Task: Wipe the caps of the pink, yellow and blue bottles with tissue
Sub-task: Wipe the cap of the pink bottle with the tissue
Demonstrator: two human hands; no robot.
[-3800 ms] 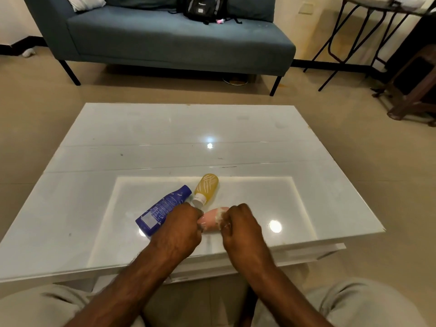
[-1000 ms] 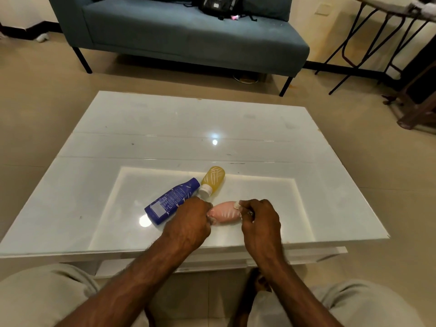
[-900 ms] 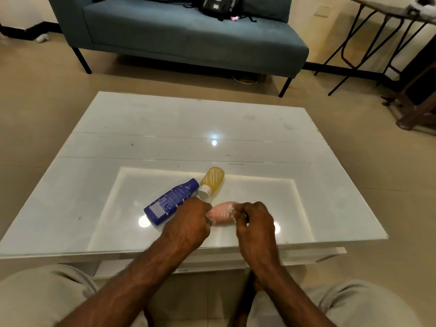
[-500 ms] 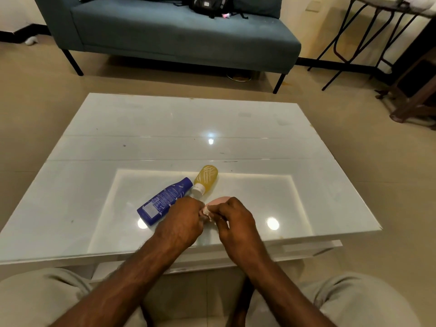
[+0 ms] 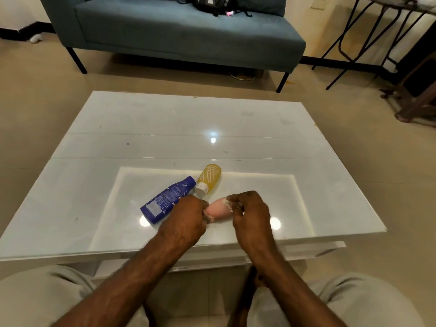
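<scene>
A pink bottle (image 5: 218, 210) lies on its side on the white glass table (image 5: 212, 119), held between both hands. My left hand (image 5: 186, 223) grips its left end and hides that end. My right hand (image 5: 250, 213) pinches a bit of white tissue (image 5: 228, 204) against the bottle's right end. I cannot tell which end bears the cap. A blue bottle (image 5: 165, 201) lies just left of my left hand. Just behind the hands lies a yellow bottle (image 5: 210, 178) with its white cap (image 5: 201, 188) pointing toward me.
A blue-grey sofa (image 5: 184, 36) with a black bag (image 5: 212, 3) stands beyond the table. Black metal table legs (image 5: 349, 43) and dark wooden furniture (image 5: 417, 90) stand at the far right. My knees in light trousers sit below the table's near edge.
My right hand slid rightward along the pink bottle since half a second ago, uncovering more of its body. My left hand kept its grip. The blue and yellow bottles stayed put.
</scene>
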